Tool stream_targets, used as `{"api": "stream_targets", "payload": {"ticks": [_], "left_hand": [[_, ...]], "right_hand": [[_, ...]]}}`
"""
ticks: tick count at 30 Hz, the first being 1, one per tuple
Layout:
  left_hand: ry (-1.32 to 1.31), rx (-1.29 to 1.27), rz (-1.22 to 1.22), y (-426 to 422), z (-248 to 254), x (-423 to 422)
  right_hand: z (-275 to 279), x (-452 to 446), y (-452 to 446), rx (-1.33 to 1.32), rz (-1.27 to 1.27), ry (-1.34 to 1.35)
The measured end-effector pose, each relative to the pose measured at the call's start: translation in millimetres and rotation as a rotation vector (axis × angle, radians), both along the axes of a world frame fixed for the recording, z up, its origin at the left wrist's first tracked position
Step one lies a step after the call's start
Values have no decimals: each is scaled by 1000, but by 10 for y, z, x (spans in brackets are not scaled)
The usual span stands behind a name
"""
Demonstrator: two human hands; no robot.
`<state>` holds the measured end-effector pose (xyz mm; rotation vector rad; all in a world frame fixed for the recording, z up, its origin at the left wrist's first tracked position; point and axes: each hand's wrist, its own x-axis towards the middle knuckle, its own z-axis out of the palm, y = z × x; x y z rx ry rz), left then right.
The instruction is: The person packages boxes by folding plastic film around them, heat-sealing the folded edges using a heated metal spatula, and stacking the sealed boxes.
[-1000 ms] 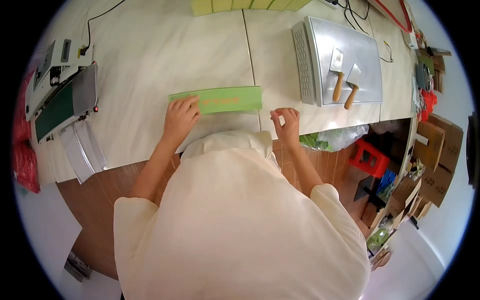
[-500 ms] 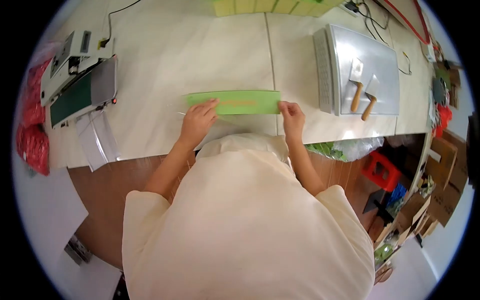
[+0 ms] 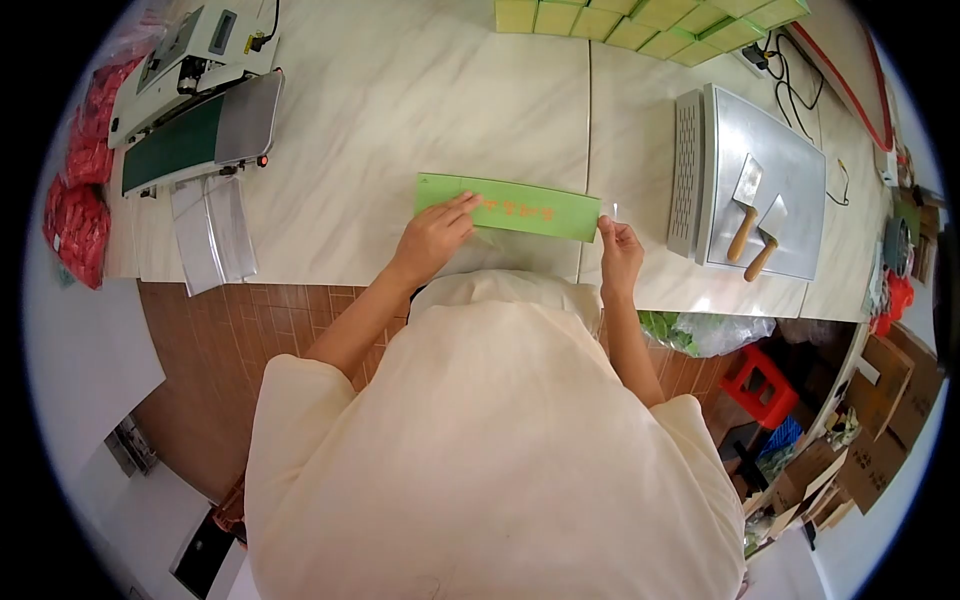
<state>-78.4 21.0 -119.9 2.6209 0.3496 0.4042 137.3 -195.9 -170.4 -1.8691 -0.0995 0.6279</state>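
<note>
A long, flat green box [image 3: 545,212] with orange characters lies across the table in front of me. My left hand [image 3: 437,236] grips its near left part, fingers over the top and the thumb hidden. At the right end, my right hand [image 3: 620,250] is closed in a pinch beside the box's corner. A bit of clear plastic film [image 3: 614,211] sticks up from those fingertips. How far the film reaches around the box is hard to make out.
Left stands a sealing machine [image 3: 200,120] with a green belt, and clear plastic sleeves [image 3: 213,235] at the table edge. Right, a metal case [image 3: 790,170] carries two wooden-handled scrapers [image 3: 743,207]. Green boxes [image 3: 640,25] are stacked at the back. A red stool [image 3: 760,387] is below.
The head view has shifted, moving the whole scene. The green box now slants down toward its right end, and the left hand's fingers reach further in over it.
</note>
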Motion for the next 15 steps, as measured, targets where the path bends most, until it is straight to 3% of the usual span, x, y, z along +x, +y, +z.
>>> {"api": "stream_targets", "payload": {"ticks": [3, 5, 6, 8, 10, 13, 15], "left_hand": [[-8, 16, -5, 5, -21, -13], [-15, 23, 0, 14, -43, -24], [-12, 5, 9, 20, -53, -30], [-14, -18, 8, 35, -68, -30], [32, -30, 10, 69, -77, -31], [27, -10, -34, 153, -53, -19], [2, 23, -74, 203, -93, -32]], "right_hand": [[144, -7, 42, -74, -33, -30], [286, -49, 131, -197, -104, -609], [361, -51, 167, -199, -103, -610], [552, -42, 230, -89, 368, -907], [846, -78, 362, -99, 843, -877], [970, -315, 436, -68, 958, -965], [853, -417, 288, -203, 1040, -993]]}}
